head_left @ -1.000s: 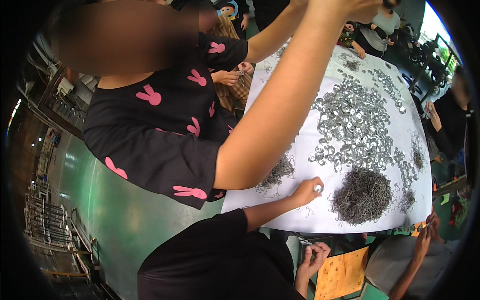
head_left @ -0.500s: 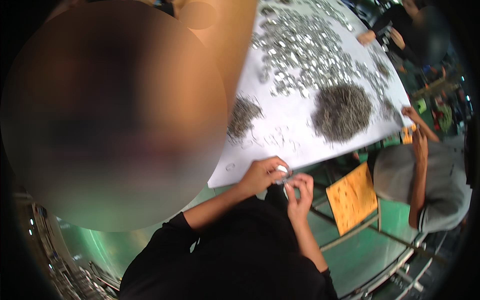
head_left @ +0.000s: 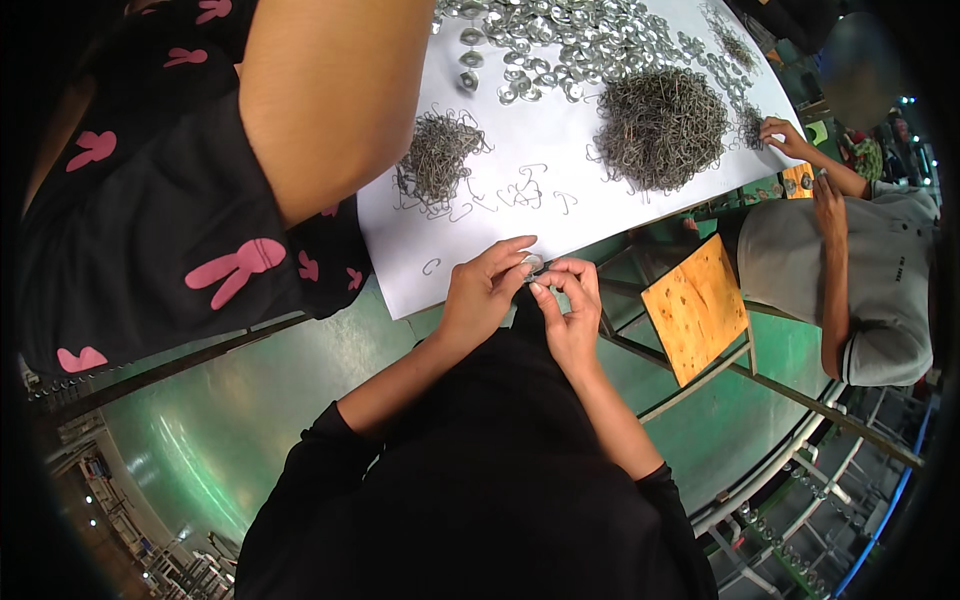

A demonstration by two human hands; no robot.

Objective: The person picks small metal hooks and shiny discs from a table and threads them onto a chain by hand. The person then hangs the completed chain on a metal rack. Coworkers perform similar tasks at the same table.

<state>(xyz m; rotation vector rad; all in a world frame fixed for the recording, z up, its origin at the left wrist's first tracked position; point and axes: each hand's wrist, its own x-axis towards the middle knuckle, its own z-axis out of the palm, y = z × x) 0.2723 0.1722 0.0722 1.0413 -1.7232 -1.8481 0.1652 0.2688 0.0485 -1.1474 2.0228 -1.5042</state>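
Head view: small metal disc [head_left: 532,263] between the fingertips of both hands.
I see the left hand [head_left: 478,298] pinching it; right hand [head_left: 574,325] fingertips meet its lower right, grip unclear to me. Loose wire hooks [head_left: 525,190] lie just beyond the fingers.

I am noting a co-worker [head_left: 140,210] occupying the left side of the bench [head_left: 420,285], wearing a black shirt bearing pink rabbit-shaped prints. Right of the bench's near edge, a tan wooden panel [head_left: 697,310] is resting at a slant on a metal frame [head_left: 752,350]. Beyond it, another co-worker [head_left: 835,275] is wearing a grey short-sleeved shirt. Green flooring [head_left: 250,410] is reflecting light below. At lower right, pale pipework [head_left: 770,478] is curving past a blue line [head_left: 890,510]; at lower left, racking [head_left: 185,570] is standing.
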